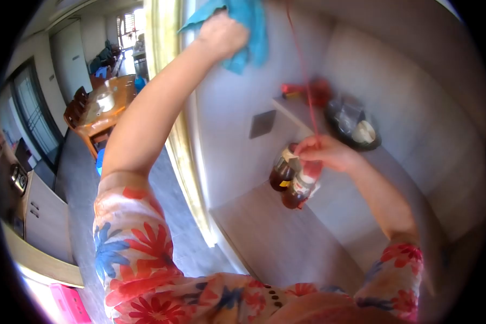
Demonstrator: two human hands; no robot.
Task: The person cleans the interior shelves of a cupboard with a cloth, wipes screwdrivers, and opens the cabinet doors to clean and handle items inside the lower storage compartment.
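Observation:
Up high, my left hand is closed around a teal cloth, which lies against the pale side panel. My right hand has its fingers closed on a thin red cord that runs down from above. Something red, too blurred to name, hangs just under those fingers. Close behind and below stand a dark bottle and a second bottle with a white label. Whether my right fingers touch the bottles, I cannot tell.
A ledge holds blurred red items and a dark tray with a plastic bag in it. A dark square plate is on the panel. Beside the panel hangs a yellow curtain. A wooden table with chairs stands far left.

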